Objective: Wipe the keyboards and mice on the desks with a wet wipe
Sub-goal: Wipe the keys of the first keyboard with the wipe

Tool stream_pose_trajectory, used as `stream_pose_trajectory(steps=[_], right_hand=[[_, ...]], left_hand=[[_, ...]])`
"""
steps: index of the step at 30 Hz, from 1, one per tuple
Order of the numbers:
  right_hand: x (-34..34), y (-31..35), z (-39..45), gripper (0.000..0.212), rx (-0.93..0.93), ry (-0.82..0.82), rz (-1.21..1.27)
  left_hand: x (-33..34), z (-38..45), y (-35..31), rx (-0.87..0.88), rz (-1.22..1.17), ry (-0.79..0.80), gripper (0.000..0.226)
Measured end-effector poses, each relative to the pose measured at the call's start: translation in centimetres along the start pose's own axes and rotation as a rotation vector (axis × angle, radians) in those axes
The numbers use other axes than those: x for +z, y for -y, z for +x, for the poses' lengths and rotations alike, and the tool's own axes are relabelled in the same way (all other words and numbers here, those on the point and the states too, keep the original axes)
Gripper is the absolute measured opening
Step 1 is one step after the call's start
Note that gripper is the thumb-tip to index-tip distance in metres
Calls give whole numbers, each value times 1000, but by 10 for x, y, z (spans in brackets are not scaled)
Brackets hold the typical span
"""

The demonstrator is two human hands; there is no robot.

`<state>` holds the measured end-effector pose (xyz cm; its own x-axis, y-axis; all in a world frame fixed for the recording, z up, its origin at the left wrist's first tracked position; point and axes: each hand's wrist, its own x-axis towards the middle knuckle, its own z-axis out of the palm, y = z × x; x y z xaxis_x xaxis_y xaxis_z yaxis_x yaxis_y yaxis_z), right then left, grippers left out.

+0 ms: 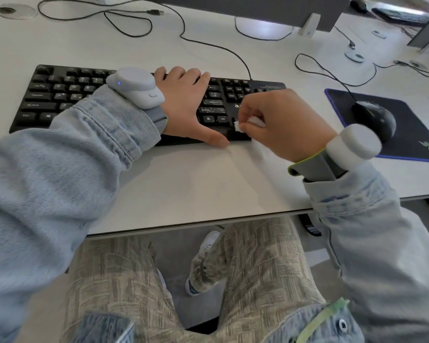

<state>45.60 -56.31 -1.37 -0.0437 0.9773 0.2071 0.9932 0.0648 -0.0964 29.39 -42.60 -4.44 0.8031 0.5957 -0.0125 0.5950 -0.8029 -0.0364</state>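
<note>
A black keyboard lies across the white desk. My left hand lies flat on its middle keys, fingers over the far edge and thumb along the near edge. My right hand hovers over the keyboard's right end and pinches a small white wet wipe against the keys near the arrow cluster. A black mouse sits on a dark mouse pad to the right, partly hidden behind my right wrist device.
Black cables loop over the desk behind the keyboard. A monitor stand base is at the back. Another desk with a mouse and a keyboard is at the far right. My legs show below the desk's front edge.
</note>
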Motion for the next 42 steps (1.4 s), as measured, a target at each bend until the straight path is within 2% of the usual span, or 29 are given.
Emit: stream_pose_trajectory(steps=[2,6,11,15,24,31,37,39,42], right_hand=[[-12,-9,3,8,20,23,-59],[-22,-21,40,10,81,-120,-34],[-5,-16,110,13,95,-26,-127],[5,-10,132,16,82,59,-199],[-8,-1,85,13,35,154,-130],[-10,12,38,16,40,148,-102],[-16,19,13,17,-48,205,-67],[-23,16,11,18,-37,181,-16],[-34,0,23,19,45,34,64]], left_hand=[[-1,0,1,2,-1,0,157],[-1,1,2,6,-2,-6,157],[-4,-2,6,-4,-35,-2,159],[-3,-2,6,-12,-45,-7,160],[-3,-3,4,-43,-63,28,162],[-5,-3,3,-52,-61,43,166],[-6,-3,3,-50,-63,36,167],[-6,-3,3,-53,-68,35,166],[-6,-2,2,-54,-78,29,165]])
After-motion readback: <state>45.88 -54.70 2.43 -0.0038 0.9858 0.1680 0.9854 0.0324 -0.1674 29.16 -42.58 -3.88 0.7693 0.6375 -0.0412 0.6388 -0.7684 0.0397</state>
